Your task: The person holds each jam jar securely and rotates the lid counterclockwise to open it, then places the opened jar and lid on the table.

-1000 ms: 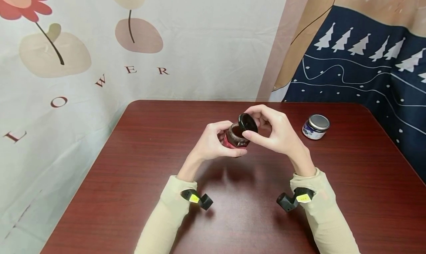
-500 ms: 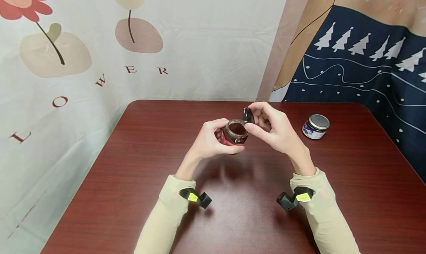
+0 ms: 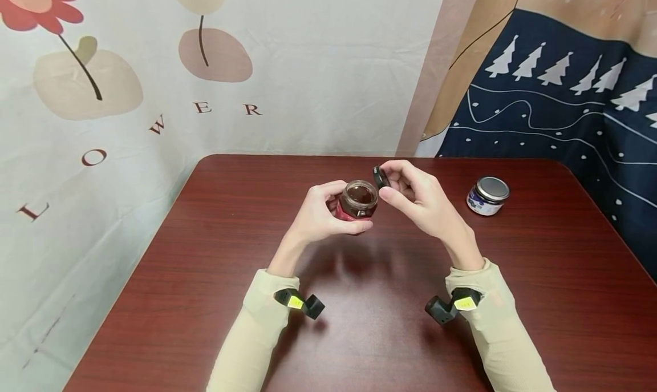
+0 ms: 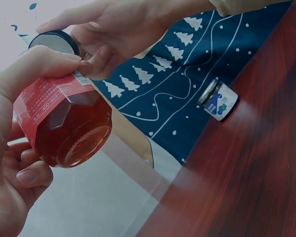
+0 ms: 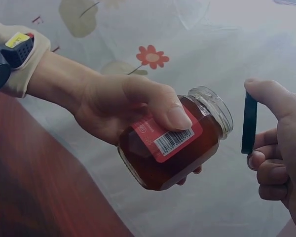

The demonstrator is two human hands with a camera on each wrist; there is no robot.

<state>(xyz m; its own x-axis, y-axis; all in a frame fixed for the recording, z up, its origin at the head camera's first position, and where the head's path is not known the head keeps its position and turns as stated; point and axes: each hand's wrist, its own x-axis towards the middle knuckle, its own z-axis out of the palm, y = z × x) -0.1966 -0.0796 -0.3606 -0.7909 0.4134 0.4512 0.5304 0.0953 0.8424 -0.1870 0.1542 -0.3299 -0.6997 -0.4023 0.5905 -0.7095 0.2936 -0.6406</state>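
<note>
A glass jar (image 3: 358, 201) of dark amber contents with a red label is uncapped, its mouth facing up toward the head camera. My left hand (image 3: 320, 215) grips it round the body, thumb across the label in the right wrist view, where the jar (image 5: 170, 148) leans toward the lid. Between thumb and fingers, my right hand (image 3: 418, 198) pinches a dark round lid (image 3: 380, 177) on edge. A narrow gap separates the lid (image 5: 249, 122) from the threaded rim in the right wrist view. Both hands are raised over the table.
A second, shorter jar (image 3: 487, 196) with a dark lid and a blue-and-white label stands at the back right of the reddish-brown table (image 3: 231, 238). Behind hang a pale flower-print cloth (image 3: 318, 84) and a navy cloth (image 3: 544, 112) with white trees.
The lid has come away from over the jar's mouth, tipping up on edge to the right. The left hand has drawn the jar slightly left, so its opening now shows fully.
</note>
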